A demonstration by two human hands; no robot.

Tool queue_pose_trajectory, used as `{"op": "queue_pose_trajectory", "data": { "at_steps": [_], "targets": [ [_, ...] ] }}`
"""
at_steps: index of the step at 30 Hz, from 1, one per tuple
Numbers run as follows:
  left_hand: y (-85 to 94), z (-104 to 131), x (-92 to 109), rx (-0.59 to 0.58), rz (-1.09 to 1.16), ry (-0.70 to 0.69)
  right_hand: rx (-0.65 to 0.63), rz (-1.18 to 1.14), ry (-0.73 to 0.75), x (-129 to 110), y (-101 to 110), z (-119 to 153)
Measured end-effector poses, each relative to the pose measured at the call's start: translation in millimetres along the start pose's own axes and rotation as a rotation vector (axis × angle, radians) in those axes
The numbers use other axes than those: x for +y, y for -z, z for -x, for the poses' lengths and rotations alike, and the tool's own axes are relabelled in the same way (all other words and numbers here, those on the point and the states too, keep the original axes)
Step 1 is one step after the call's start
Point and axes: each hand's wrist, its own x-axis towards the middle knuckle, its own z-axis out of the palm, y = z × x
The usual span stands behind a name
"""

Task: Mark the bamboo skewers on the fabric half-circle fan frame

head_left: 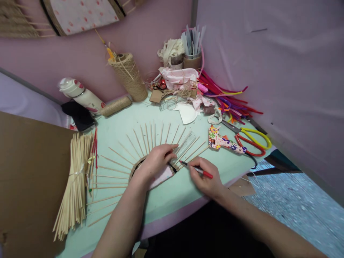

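A half-round piece with a pale spotted cloth centre [162, 177] and a dark border lies on the table, thin wooden sticks [137, 140] fanning out from its curved edge. Across the sticks on the right slants a clear ruler [186, 144]. My left hand [158, 160] reaches over the piece, thumb and index finger holding the ruler's near left side. In my right hand [205, 175] is a red marker [200, 171], uncapped. Its dark tip points left at the near ends of the right-hand sticks, just beside the ruler; whether it touches them I cannot tell.
Left of the fan lies a tied bundle of sticks [76, 179] by a cardboard sheet [29, 182]. A bottle [83, 95] and twine spools [130, 77] stand or lie behind. Scissors [252, 139], a flowered glue gun [224, 141] and pipe cleaners [228, 93] occupy the right.
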Motion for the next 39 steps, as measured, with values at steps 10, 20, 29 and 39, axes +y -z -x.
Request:
{"op": "queue_pose_trajectory", "data": {
  "at_steps": [10,20,29,39],
  "targets": [
    [6.6,-8.6,-3.9,0.071,0.028,0.072,-0.039,-0.249,-0.146,-3.7,-7.1,-24.2],
    [11.9,-25.9,-19.4,0.129,0.073,0.112,-0.022,-0.377,-0.208,5.4,-18.4,-50.0],
    [7.7,-21.7,-22.6,0.149,0.008,0.054,0.019,-0.372,-0.232,1.5,-11.8,-47.8],
    [9.4,-19.9,-18.8,0.134,-0.020,0.036,0.128,-0.290,-0.275,5.0,-13.6,-45.1]
  ]
}}
